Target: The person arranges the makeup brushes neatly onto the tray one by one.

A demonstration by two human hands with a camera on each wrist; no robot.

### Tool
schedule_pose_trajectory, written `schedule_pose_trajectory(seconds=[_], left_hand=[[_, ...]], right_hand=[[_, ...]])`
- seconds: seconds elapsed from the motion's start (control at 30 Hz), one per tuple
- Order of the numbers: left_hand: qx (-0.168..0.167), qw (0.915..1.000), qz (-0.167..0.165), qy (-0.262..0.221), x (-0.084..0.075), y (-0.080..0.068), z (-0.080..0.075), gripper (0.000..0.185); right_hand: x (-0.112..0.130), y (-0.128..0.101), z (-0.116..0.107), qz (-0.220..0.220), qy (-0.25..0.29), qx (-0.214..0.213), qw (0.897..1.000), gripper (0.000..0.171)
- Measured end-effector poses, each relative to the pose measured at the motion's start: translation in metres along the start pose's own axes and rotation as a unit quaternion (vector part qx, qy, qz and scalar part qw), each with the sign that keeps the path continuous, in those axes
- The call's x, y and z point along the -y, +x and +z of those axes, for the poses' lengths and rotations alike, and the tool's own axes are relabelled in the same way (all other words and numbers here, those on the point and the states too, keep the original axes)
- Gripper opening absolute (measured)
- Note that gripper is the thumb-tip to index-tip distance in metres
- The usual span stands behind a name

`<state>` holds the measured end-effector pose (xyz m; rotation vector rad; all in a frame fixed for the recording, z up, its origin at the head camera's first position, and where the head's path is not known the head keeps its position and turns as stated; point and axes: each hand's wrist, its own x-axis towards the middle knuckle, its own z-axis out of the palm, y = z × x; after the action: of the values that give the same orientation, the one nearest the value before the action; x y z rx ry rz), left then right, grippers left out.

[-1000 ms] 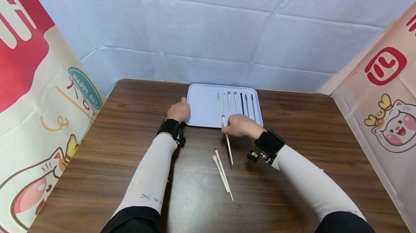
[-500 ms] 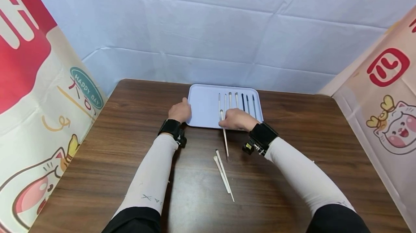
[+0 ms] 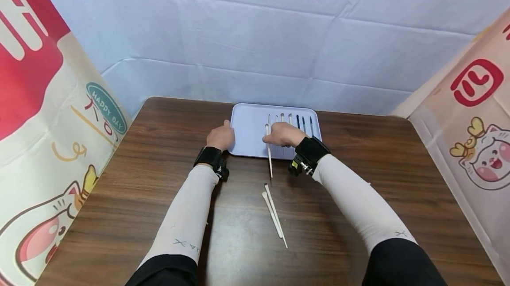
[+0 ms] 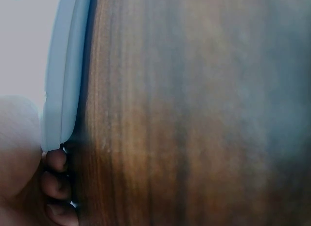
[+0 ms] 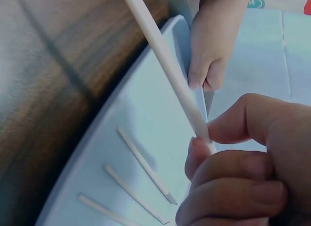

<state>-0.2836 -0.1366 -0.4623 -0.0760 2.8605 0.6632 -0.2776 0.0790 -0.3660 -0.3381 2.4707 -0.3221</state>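
My right hand (image 3: 284,135) pinches a pale-handled makeup brush (image 3: 270,161) between thumb and forefinger, over the front part of the white tray (image 3: 248,132). The brush's bristle end points to the back, and its thin handle end reaches past the tray's front edge. In the right wrist view the brush handle (image 5: 167,65) slants across above the tray. At the tray's left edge, my left hand (image 3: 220,137) grips the rim, the fingers (image 4: 57,183) curled at its underside in the left wrist view. Inside the tray several slim brushes (image 5: 146,166) lie side by side, partly hidden by my right hand.
Two more pale brushes (image 3: 272,210) lie close together on the brown wooden table (image 3: 167,157), nearer to me. A pale cloth (image 3: 255,33) hangs behind the table. Printed cloths (image 3: 478,144) stand at the left and right sides.
My right hand has moved away from me and slightly left with the brush, from the tray's front edge to over the tray. My left hand has stayed on the rim.
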Motion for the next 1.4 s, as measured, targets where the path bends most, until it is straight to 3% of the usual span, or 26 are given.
schedule_pose_trajectory(seconds=[0.53, 0.93, 1.17, 1.4], left_hand=[[0.003, 1.0, -0.003, -0.003, -0.001, -0.002, -0.003, 0.039], [0.004, 1.0, -0.006, -0.002, -0.001, -0.003, -0.003, 0.038], [-0.001, 1.0, -0.008, 0.002, -0.002, -0.005, -0.004, 0.038], [0.0, 1.0, -0.008, 0.004, -0.003, -0.006, -0.006, 0.038]], right_hand=[[0.001, 0.025, -0.007, 0.029, 0.052, -0.014, 0.998, 0.033], [0.001, 0.039, -0.019, 0.033, 0.044, -0.02, 0.998, 0.026], [-0.001, 0.052, -0.022, 0.035, 0.042, -0.023, 0.998, 0.034], [-0.004, 0.065, -0.022, 0.037, 0.03, -0.043, 0.998, 0.027]])
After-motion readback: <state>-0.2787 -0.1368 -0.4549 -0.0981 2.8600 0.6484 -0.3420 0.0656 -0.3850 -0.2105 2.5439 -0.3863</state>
